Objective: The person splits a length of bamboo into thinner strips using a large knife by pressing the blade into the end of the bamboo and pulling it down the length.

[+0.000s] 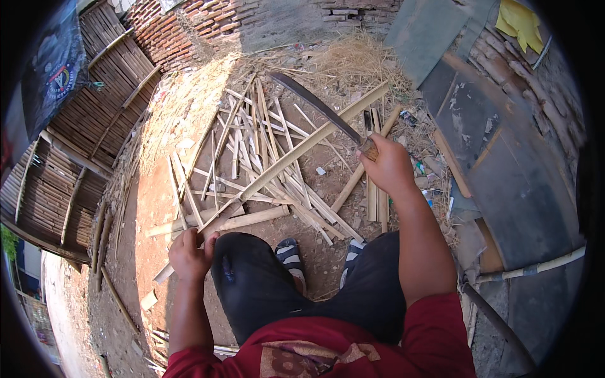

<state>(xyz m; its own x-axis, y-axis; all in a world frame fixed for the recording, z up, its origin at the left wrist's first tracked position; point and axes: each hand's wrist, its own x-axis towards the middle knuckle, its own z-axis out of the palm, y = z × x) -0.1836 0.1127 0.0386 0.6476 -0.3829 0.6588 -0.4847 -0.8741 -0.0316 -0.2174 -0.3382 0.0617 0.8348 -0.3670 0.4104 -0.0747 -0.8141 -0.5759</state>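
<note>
Strip (290, 156), split bamboo: slants across pile (259, 135), near end in L hand (191, 257), far end fwd-R. Knife (320, 106) crosses over it nr far end; touching or not, can't tell.

Risks (my read): knife could skid down the strip twd L hand or L knee (234, 252) if laid too flat; strip could twist or kick, as only one hand holds it; a wild swing might reach feet (290, 255).

Pose: R hand (392, 165) clenched round knife, R forearm (427, 236) reaching fwd & slightly in, knife aimed fwd-L. L hand wrapped on strip, just outside L knee, L forearm (191, 309) abt straight fwd.
</note>
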